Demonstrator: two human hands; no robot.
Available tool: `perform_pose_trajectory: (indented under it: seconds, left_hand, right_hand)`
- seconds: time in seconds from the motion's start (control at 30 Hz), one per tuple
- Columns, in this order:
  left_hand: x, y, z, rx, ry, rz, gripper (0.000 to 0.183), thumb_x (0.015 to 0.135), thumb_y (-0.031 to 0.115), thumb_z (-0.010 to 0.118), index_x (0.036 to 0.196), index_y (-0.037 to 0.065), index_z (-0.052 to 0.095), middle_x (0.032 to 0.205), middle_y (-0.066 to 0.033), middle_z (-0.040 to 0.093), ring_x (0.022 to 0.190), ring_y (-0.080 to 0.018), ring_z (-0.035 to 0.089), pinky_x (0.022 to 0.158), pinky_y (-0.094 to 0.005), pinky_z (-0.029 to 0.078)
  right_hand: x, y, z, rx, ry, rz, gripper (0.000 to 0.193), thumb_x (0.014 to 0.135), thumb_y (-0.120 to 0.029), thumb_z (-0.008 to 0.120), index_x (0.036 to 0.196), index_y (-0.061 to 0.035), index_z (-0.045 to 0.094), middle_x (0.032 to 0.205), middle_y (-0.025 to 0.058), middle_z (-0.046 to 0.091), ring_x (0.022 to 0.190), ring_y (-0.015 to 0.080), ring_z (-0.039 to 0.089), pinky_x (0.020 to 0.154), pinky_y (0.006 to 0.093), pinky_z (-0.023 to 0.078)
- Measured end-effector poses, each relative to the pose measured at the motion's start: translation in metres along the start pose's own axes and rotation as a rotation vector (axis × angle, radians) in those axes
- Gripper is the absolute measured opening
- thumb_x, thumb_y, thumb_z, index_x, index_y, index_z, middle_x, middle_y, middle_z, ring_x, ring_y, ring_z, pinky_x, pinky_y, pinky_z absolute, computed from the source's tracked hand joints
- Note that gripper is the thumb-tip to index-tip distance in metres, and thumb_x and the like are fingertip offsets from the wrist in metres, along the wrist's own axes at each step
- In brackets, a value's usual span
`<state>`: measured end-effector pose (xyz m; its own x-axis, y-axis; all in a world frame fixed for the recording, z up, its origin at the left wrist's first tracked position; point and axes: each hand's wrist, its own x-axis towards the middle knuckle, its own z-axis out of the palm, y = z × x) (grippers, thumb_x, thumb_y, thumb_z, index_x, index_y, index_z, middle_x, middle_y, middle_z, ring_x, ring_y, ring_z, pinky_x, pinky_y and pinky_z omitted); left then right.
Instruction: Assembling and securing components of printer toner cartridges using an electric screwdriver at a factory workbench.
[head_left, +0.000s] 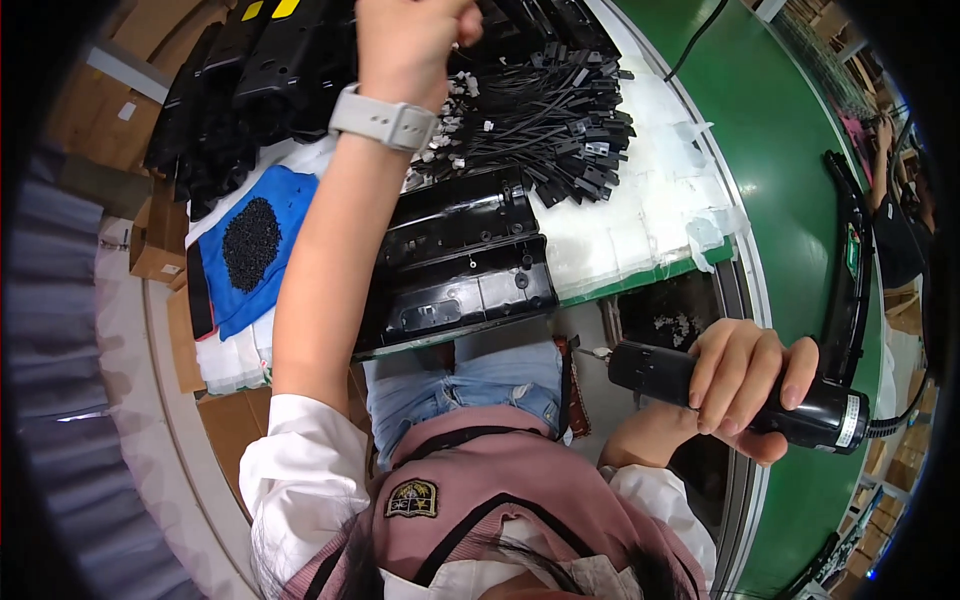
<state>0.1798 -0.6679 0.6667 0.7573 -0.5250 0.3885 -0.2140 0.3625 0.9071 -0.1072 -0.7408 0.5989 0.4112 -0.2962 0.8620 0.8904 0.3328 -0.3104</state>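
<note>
My right hand [745,375] is wrapped round a black electric screwdriver [650,372], held level off the table's near right corner. The screwdriver's bit points left and a cord leaves its other end. My left hand [415,40], with a pale watch band at the wrist, reaches to the far side of the table. Its fingers are curled and partly cut off by the upper edge, so anything in them is hidden. Beneath it lie black cables [560,130] with small connectors. Two long glossy black plastic panels [470,265] lie side by side at the table's near edge.
Small black screws [251,243] are heaped on a blue cloth [275,195] at left. More black plastic housings [290,75] are stacked at the far left. A green surface [780,200] runs along the right, bearing a long black part [850,260]. Another person [895,230] is at far right.
</note>
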Motion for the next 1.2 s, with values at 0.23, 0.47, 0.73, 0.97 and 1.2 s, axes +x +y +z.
perform_pose_trajectory:
  seconds: [0.23,0.47,0.73,0.97,1.2]
  left_hand:
    - [-0.019,0.006,-0.001,0.2,-0.24,-0.074,0.018,0.091,0.01,0.059,0.1,-0.004,0.064,0.083,-0.009,0.068,0.075,-0.013,0.066,0.064,-0.0217,0.052]
    - [-0.014,0.007,-0.026,-0.081,-0.399,0.509,0.018,0.09,0.006,0.059,0.106,0.0,0.064,0.09,-0.0081,0.068,0.076,-0.0132,0.066,0.068,-0.0235,0.053]
    - [-0.053,0.014,-0.056,0.459,-0.581,0.094,0.021,0.088,0.008,0.061,0.108,0.003,0.067,0.086,-0.0051,0.066,0.066,-0.0082,0.058,0.058,-0.02,0.046]
    - [-0.067,0.038,-0.057,0.194,-0.08,0.286,0.022,0.084,-0.007,0.061,0.106,-0.005,0.062,0.088,-0.0132,0.067,0.067,-0.0123,0.063,0.061,-0.0221,0.052]
    - [-0.04,-0.004,-0.089,-0.804,-0.304,0.391,0.017,0.086,0.005,0.061,0.101,-0.001,0.066,0.084,-0.0126,0.068,0.067,-0.0166,0.066,0.064,-0.0237,0.052]
  right_hand:
    - [-0.002,0.005,0.003,-0.008,0.042,0.062,0.039,0.084,-0.025,0.072,0.101,-0.0086,0.041,0.067,0.0047,0.061,0.044,0.0134,0.059,0.046,0.0271,0.048]
    - [0.0,0.011,0.005,0.008,-0.014,0.121,0.039,0.083,-0.023,0.073,0.102,-0.0076,0.042,0.067,0.0047,0.061,0.045,0.0146,0.059,0.046,0.028,0.048]
    - [0.006,0.023,0.01,0.041,-0.099,0.184,0.041,0.079,-0.022,0.076,0.102,-0.0072,0.045,0.067,0.0068,0.063,0.048,0.0172,0.061,0.046,0.0281,0.049]
    - [0.009,0.032,0.012,0.005,-0.122,0.227,0.044,0.077,-0.023,0.079,0.103,-0.0072,0.047,0.067,0.0066,0.062,0.048,0.0186,0.061,0.045,0.0299,0.049]
    - [0.016,0.044,0.025,0.029,-0.124,0.264,0.045,0.074,-0.018,0.08,0.104,-0.0057,0.048,0.068,0.008,0.062,0.049,0.0197,0.061,0.045,0.0302,0.048]
